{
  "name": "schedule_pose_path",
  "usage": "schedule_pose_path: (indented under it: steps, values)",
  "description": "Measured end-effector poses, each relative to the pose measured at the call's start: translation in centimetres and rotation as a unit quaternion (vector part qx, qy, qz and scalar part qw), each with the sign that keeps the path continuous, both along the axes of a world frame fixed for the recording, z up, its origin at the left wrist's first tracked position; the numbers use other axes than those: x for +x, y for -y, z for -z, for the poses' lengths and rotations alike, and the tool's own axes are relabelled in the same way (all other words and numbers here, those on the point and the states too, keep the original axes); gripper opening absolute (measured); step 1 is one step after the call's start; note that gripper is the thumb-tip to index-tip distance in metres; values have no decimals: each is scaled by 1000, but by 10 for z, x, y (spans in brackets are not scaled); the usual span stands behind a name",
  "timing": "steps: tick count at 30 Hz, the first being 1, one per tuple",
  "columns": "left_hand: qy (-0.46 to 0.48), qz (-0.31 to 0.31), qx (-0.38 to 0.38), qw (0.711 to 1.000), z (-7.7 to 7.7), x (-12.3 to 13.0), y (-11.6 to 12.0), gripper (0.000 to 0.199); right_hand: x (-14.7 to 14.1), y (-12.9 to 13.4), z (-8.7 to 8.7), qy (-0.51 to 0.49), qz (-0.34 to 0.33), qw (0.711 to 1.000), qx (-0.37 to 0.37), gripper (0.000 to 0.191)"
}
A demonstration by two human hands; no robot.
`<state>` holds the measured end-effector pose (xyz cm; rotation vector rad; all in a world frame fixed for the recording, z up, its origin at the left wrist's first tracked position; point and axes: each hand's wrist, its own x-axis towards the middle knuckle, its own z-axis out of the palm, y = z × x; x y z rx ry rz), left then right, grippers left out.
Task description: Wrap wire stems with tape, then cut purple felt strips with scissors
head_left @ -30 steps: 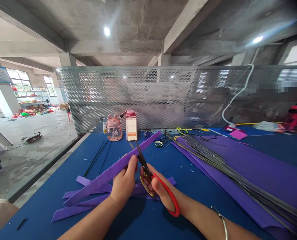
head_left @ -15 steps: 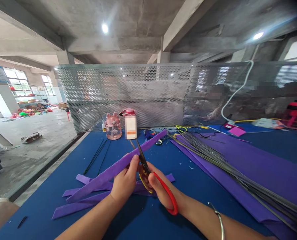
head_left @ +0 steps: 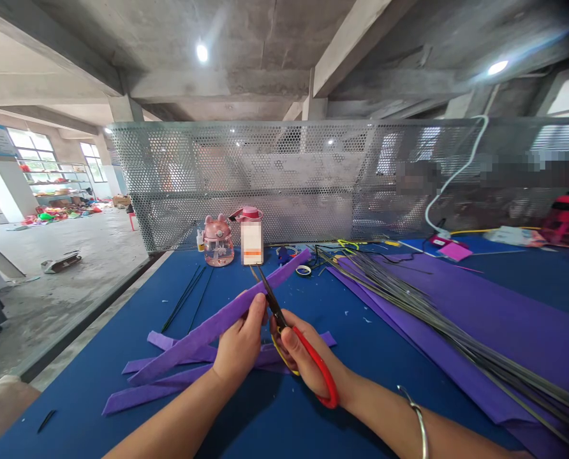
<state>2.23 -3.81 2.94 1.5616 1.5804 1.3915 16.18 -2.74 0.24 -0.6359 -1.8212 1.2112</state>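
My left hand [head_left: 242, 341] is closed on a long purple strip [head_left: 201, 333], thumb on top; the strip slants from lower left to upper right above the table. In my right hand [head_left: 308, 360] are scissors [head_left: 323, 373] with red and yellow handles and dark blades. The blades lie across the strip just right of my left thumb, their tips pointing up and away. Several more purple strips [head_left: 136, 400] lie crossed on the blue table beneath my hands, partly hidden by them.
A purple sheet [head_left: 504, 299] and a bundle of thin grey-green stems [head_left: 437, 312] cover the right side. At the back stand a pink bottle [head_left: 219, 245] and a second bottle [head_left: 252, 245], before a perforated metal screen [head_left: 284, 172]. Dark thin stems [head_left: 185, 296] lie left.
The scissor blades have drawn closer together across the strip. The strip's far end has shifted slightly left and down. My left hand keeps its hold.
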Motion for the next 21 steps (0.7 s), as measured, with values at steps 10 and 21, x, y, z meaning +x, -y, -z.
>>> schedule_pose_path:
  steps: [10,21]
  values:
    - [49,18,26,998,4,0,-2,47,2,-2,1,10,-14,1000,-25,44]
    - [49,-15,-5,999,4,1,-3,48,4,-1,0,-13,-94,995,-43,63]
